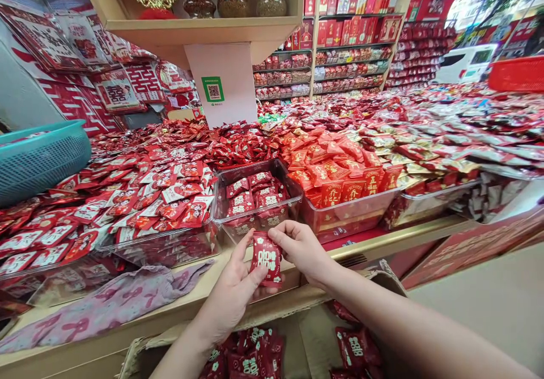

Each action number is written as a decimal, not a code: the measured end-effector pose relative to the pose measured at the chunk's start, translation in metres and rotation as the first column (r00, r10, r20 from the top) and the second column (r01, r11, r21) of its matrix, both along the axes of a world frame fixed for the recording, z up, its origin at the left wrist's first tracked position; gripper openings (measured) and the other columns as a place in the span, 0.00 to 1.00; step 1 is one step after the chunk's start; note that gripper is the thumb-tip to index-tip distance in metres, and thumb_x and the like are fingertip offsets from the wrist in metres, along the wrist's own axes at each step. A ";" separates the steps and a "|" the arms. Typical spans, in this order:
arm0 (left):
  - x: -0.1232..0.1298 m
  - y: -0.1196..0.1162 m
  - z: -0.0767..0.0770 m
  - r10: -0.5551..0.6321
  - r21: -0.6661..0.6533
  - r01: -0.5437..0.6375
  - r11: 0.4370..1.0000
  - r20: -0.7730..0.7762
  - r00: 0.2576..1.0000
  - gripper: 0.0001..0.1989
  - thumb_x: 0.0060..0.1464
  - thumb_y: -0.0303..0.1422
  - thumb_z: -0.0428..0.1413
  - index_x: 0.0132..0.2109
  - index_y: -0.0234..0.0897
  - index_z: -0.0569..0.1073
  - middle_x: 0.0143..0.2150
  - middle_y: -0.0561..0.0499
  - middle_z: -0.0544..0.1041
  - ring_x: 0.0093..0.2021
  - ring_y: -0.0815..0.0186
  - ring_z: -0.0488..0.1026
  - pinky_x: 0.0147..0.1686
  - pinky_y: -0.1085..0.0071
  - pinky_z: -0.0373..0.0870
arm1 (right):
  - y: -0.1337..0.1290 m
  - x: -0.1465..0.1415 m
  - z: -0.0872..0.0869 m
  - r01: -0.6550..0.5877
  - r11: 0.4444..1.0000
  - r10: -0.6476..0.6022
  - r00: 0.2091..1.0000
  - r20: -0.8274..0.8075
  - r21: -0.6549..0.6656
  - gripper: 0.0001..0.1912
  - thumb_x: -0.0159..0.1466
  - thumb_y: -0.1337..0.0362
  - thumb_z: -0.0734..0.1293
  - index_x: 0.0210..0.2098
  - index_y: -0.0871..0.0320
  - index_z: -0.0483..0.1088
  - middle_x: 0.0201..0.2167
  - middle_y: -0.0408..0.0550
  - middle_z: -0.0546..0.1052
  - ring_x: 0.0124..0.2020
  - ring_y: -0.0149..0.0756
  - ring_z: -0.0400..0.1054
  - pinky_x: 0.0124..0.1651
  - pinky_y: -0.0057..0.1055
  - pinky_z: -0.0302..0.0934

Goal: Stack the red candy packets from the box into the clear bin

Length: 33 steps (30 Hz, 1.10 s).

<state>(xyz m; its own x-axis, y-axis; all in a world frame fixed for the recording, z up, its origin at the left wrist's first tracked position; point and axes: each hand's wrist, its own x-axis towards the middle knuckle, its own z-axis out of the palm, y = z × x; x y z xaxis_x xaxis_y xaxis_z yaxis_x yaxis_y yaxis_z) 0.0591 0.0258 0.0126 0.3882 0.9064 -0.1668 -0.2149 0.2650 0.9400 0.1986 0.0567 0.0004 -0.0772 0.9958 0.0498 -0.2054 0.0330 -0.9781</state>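
So their left hand [233, 291] and right hand [301, 250] are both pinching one little red packet [266, 259], lower centre, with a cardboard box [306, 336] at bottom centre.

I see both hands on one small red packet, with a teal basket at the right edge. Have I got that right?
Not quite: the teal basket is at the left edge in the head view, not the right. The left hand and right hand are both on the small red packet.
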 end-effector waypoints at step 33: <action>-0.003 0.006 -0.006 0.378 0.073 -0.386 0.920 0.103 0.920 0.14 0.44 0.31 0.58 0.41 0.36 0.69 0.34 0.52 0.78 0.36 0.68 0.73 0.41 0.70 0.66 | -0.006 -0.005 -0.008 -0.226 0.962 0.194 0.961 -0.200 -0.154 0.17 0.46 0.56 0.69 0.25 0.63 0.63 0.19 0.41 0.69 0.19 0.22 0.60 0.24 0.23 0.55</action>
